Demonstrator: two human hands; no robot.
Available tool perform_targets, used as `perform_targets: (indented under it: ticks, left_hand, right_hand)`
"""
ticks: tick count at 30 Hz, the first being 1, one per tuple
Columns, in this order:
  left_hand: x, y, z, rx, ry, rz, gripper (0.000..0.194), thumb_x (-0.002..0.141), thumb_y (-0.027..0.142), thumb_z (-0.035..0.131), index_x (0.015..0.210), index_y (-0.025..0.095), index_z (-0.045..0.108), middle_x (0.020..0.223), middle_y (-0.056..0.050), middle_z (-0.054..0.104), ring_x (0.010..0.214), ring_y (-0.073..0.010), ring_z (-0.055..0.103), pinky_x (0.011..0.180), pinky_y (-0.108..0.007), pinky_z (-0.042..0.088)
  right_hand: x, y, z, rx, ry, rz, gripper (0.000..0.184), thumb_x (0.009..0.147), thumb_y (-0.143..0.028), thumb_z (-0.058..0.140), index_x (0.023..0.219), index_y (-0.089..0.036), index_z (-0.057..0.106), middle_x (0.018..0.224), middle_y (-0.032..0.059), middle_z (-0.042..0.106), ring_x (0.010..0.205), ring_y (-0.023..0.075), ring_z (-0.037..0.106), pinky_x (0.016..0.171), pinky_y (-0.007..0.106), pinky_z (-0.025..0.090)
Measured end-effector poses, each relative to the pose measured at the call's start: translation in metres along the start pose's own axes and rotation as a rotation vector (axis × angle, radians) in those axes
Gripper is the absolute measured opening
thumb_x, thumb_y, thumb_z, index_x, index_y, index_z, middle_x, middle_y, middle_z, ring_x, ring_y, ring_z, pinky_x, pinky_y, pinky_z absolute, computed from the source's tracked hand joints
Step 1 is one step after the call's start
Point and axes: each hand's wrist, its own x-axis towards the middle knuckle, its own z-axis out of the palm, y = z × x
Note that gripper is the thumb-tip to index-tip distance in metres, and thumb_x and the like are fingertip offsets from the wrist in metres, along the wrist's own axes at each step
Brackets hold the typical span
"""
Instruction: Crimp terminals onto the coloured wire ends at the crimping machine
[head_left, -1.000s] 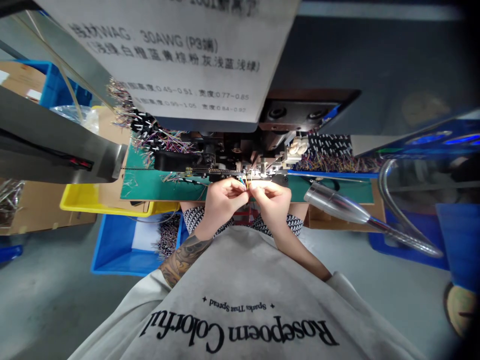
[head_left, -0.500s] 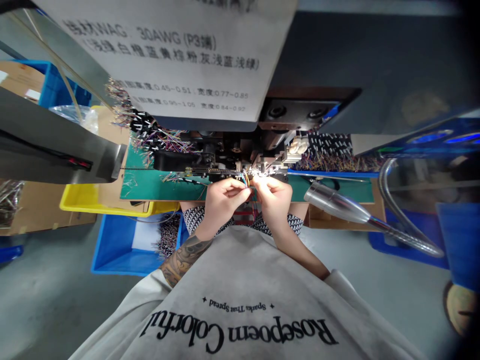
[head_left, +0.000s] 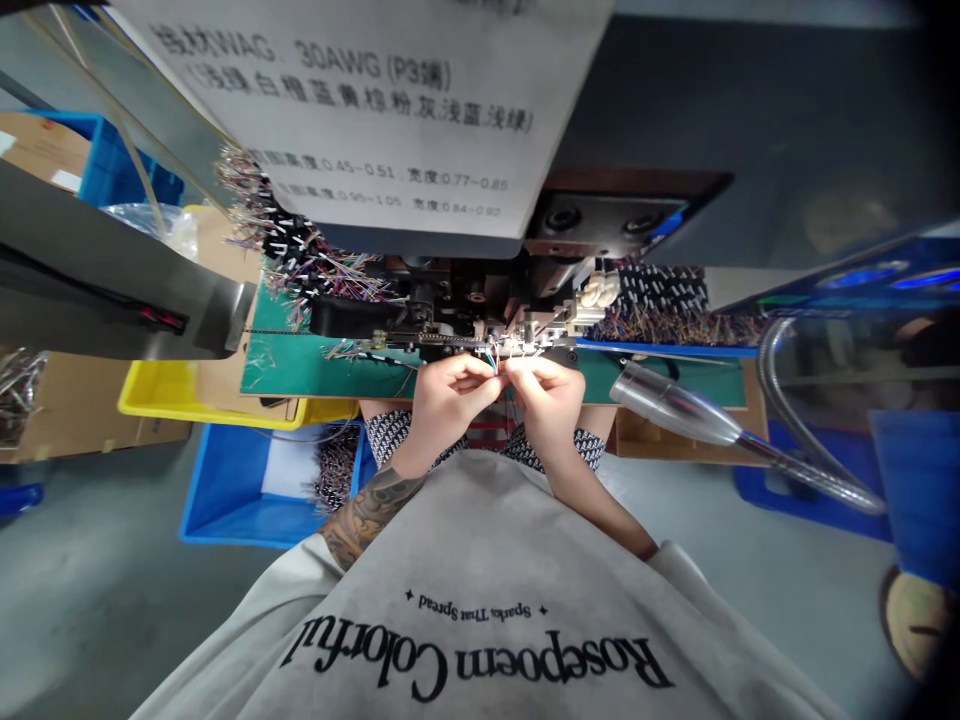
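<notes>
Thin coloured wires [head_left: 493,361] stick up between my two hands, right at the front of a crimping machine [head_left: 480,318]. My left hand [head_left: 450,395] pinches the wires between thumb and forefinger. Close beside it, my right hand [head_left: 549,392] is also closed in a pinch on the wires, its fingertips almost meeting those of the left. Bright light falls on the machine's small metal parts just beyond the fingertips. The lower ends of the wires are mostly hidden by the fingers.
Wire bundles [head_left: 315,270] hang at the machine's left, and more lie in a blue tray [head_left: 675,348] at right. A lamp on a flexible neck [head_left: 675,405] stands by my right hand. A green mat [head_left: 300,372] covers the bench; yellow [head_left: 150,395] and blue bins [head_left: 225,500] sit left.
My hands stay almost in the same place, pinched on the wires. The wires between them look slightly shifted and spread; the whole view has moved a little.
</notes>
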Motion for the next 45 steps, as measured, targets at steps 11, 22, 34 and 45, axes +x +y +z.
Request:
perform_targets:
  ticks: [11,22,34,45]
  left_hand:
    - [0.0007,-0.0010,-0.0018,0.039,0.026,0.028,0.018,0.083,0.034,0.083,0.079,0.019,0.074,0.078,-0.001,0.076,0.070,-0.0146,0.073,0.068,-0.025,0.061]
    - [0.0015,-0.0028,-0.0023,0.003,-0.001,-0.007,0.010,0.074,0.023,0.087,0.078,0.018,0.078,0.078,-0.001,0.080,0.069,-0.0154,0.075,0.067,-0.025,0.062]
    - [0.0013,-0.0012,-0.0028,-0.038,-0.021,-0.001,0.011,0.074,0.022,0.087,0.078,0.019,0.077,0.078,-0.001,0.079,0.070,-0.0144,0.074,0.070,-0.025,0.063]
    - [0.0015,0.0008,-0.0027,0.037,0.030,0.036,0.016,0.081,0.032,0.084,0.079,0.019,0.076,0.080,-0.002,0.078,0.072,-0.0149,0.075,0.068,-0.025,0.063]
  right_hand:
    - [0.0037,-0.0052,0.0052,-0.034,0.012,0.012,0.035,0.091,-0.039,0.075,0.063,-0.018,0.068,0.052,-0.0039,0.044,0.053,0.0096,0.036,0.051,0.028,0.032]
    - [0.0010,-0.0015,0.0042,-0.055,0.022,-0.037,0.026,0.086,-0.037,0.077,0.066,-0.020,0.077,0.055,-0.0029,0.056,0.054,0.0101,0.044,0.053,0.026,0.040]
    - [0.0011,-0.0045,0.0066,-0.078,0.049,-0.079,0.031,0.087,-0.036,0.075,0.062,-0.020,0.073,0.054,-0.0034,0.051,0.056,0.0107,0.045,0.054,0.027,0.041]
    - [0.0054,-0.0027,0.0064,-0.069,0.034,-0.008,0.038,0.092,-0.043,0.076,0.063,-0.018,0.072,0.051,-0.0038,0.044,0.052,0.0106,0.037,0.051,0.029,0.033]
